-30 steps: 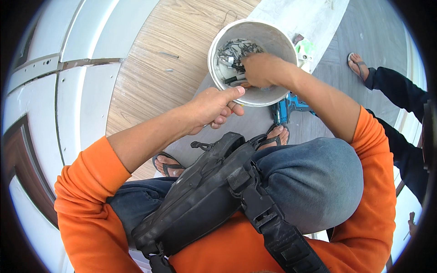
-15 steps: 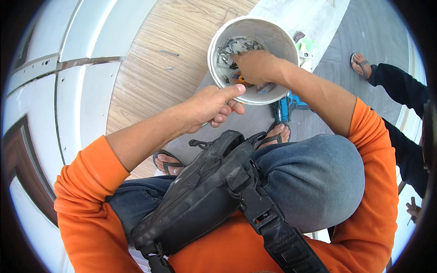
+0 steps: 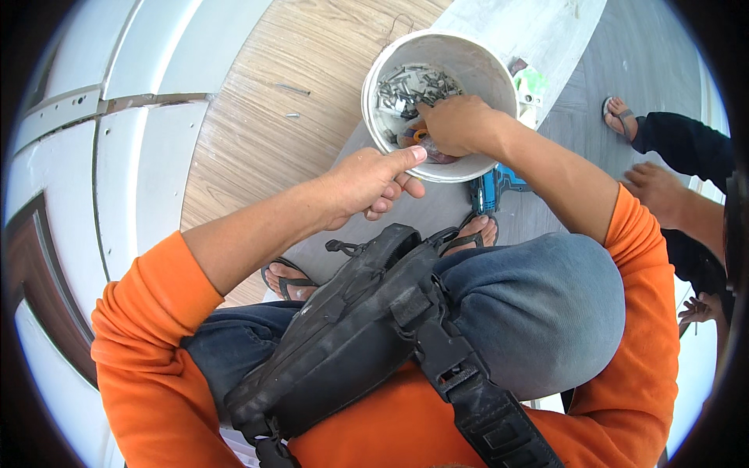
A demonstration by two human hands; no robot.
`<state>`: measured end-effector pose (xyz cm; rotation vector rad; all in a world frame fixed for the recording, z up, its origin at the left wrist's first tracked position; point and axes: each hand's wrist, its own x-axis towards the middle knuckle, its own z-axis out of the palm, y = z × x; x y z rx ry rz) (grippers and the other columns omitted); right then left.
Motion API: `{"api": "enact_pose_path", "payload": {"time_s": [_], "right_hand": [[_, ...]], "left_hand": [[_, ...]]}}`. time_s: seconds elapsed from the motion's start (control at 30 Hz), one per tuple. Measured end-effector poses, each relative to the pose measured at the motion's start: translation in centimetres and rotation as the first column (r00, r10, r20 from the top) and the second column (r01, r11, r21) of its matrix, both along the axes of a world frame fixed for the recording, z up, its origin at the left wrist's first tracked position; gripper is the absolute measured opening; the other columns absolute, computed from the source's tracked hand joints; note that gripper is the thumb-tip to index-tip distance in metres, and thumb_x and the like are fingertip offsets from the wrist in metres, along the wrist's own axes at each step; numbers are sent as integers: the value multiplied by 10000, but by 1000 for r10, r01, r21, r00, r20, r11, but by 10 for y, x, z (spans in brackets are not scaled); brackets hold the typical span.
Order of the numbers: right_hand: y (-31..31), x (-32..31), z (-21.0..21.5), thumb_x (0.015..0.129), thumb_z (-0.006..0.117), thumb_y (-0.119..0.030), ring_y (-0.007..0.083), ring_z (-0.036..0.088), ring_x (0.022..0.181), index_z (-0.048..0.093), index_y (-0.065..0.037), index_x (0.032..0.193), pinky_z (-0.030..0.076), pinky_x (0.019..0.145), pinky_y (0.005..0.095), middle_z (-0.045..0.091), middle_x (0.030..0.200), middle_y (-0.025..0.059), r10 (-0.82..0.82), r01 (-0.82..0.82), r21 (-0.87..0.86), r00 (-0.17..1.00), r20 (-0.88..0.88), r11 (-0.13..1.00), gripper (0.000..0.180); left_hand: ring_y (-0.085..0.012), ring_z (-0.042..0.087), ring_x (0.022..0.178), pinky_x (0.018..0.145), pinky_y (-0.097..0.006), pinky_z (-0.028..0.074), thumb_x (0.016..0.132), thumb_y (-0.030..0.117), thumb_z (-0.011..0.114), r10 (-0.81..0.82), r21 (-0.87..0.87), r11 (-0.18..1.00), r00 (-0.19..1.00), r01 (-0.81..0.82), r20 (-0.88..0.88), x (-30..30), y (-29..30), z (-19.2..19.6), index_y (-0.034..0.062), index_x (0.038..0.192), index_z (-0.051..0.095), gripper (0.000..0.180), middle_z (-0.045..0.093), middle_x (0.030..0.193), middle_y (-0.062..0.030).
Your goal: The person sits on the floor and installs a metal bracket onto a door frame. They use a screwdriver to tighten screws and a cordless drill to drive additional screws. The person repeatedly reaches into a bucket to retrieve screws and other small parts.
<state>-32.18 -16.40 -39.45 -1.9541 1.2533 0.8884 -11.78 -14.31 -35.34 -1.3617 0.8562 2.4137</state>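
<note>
A white bucket (image 3: 499,74) stands in front of me, with many loose grey screws or nails (image 3: 413,82) in its bottom. My right hand (image 3: 460,125) reaches down inside it, fingers curled and pointing into the metal pieces; whatever they pinch is hidden. Beneath that hand lies an orange-and-dark item (image 3: 420,135), partly covered. At the bucket's near left rim is my left hand (image 3: 374,183), its thumb along the edge and its other fingers curled below, outside the wall.
A blue power tool (image 3: 485,191) lies against the bucket's near right side, by my foot. Two loose fasteners (image 3: 293,90) rest on the wood-look floor. A green-and-white item (image 3: 530,86) sits beyond the bucket. Another person's hand (image 3: 655,187) and sandalled foot (image 3: 620,117) are at right.
My right hand has shifted slightly right and down within the bucket, uncovering more metal pieces. The bucket sits slightly further right in view. Another person's arm has come in at the right.
</note>
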Motion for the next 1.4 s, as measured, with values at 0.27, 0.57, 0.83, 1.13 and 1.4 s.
{"api": "enact_pose_path", "payload": {"time_s": [0.27, 0.57, 0.83, 1.13, 1.4], "right_hand": [[12, -3, 0, 884, 709, -252, 360, 744, 985, 710, 2, 1123, 586, 847, 449, 759, 1038, 207, -102, 113, -137, 991, 88, 984, 349], [-46, 4, -39, 866, 741, -179, 337, 740, 1031, 713, -3, 1198, 580, 906, 421, 753, 1104, 207, 123, -96, -341, 991, 59, 935, 377], [-18, 2, 17, 889, 649, -73, 351, 715, 1054, 619, -88, 1393, 554, 923, 444, 740, 1131, 176, 110, -110, 27, 994, 10, 994, 505], [31, -68, 103, 907, 538, -23, 373, 706, 997, 739, -18, 1112, 548, 934, 418, 728, 1118, 184, -291, 500, -315, 799, 526, 807, 286], [32, -38, 93, 927, 555, -99, 434, 661, 1087, 659, 31, 1237, 513, 995, 477, 691, 1188, 258, -266, 315, -213, 937, 227, 925, 352]], "left_hand": [[-50, 340, 510, 479, -241, 265, 1003, 583, 582, -1, 33, 999, 1000, 0, 13, 1, -1, -1, 4, 939, 647, 586, 343, 611, 91], [-61, 345, 504, 481, -247, 270, 991, 586, 599, -19, -2, 1000, 1000, 19, 24, -1, -2, 1, -11, 938, 649, 601, 339, 610, 89], [-52, 350, 503, 475, -245, 264, 1002, 568, 597, -2, 19, 1000, 1000, 2, 19, 2, -3, 1, -16, 954, 656, 588, 352, 598, 87], [-92, 386, 517, 482, -277, 280, 830, 797, 622, -426, -354, 825, 896, 442, 125, 14, -54, 16, 8, 758, 697, 796, 394, 550, 37], [-332, 681, 825, 798, -411, 509, 921, 540, 546, -270, -637, 633, 896, 440, 351, 7, -71, -11, -39, 763, 753, 635, 718, 765, -198]]}}
